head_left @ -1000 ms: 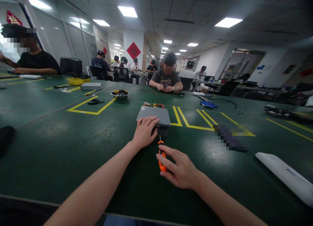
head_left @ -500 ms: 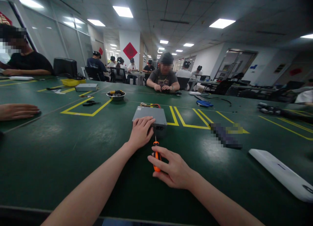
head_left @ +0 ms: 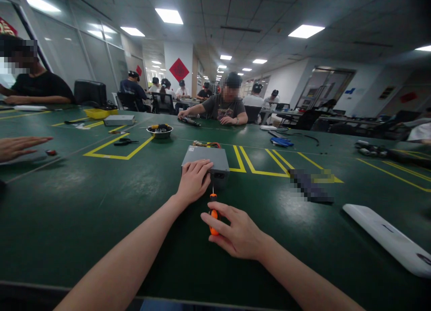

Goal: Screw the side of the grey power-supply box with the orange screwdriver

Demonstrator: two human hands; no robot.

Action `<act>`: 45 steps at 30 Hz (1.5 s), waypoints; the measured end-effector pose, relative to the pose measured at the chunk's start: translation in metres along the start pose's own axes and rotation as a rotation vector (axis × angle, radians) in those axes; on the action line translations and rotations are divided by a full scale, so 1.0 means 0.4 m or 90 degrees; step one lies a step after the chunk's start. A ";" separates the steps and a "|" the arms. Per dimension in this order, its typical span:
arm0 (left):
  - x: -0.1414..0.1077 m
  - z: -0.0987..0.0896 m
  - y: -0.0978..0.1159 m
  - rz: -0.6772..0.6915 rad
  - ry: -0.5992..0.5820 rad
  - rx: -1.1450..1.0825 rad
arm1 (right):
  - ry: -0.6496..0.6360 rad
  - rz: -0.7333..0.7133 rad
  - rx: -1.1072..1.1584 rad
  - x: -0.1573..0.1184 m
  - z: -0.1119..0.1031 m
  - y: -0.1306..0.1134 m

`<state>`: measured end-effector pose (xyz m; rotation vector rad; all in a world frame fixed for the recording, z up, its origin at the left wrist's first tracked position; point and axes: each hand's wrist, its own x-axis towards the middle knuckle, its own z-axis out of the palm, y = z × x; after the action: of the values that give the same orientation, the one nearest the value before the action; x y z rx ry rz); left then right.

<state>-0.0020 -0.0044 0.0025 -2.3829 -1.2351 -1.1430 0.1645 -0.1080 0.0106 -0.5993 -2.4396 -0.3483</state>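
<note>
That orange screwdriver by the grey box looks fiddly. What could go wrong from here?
The orange-handled screwdriver, held in the right hand, has its thin tip close to the left hand, so a slip could perhaps jab those fingers. The grey metal box is steadied only by that hand on a smooth green mat, so it might slide. The coloured wires at its far end could then get tugged.

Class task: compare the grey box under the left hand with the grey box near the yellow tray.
The near grey box has the left hand on it; the far grey box has no hand on it. Coloured wires show beyond the near box, none at the far box. Both lie flat on the green mat.
</note>
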 end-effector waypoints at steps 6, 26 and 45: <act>0.000 0.000 0.001 -0.001 0.002 0.002 | 0.100 -0.018 -0.007 0.000 0.026 0.004; 0.000 0.011 -0.004 0.002 0.017 0.021 | 0.007 0.016 0.015 -0.006 0.014 -0.001; 0.002 0.017 -0.007 0.001 0.016 0.018 | 0.005 -0.001 -0.010 0.001 0.013 -0.001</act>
<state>-0.0004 0.0012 -0.0020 -2.3422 -1.2323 -1.1433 0.1616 -0.1064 0.0067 -0.6016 -2.4315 -0.3710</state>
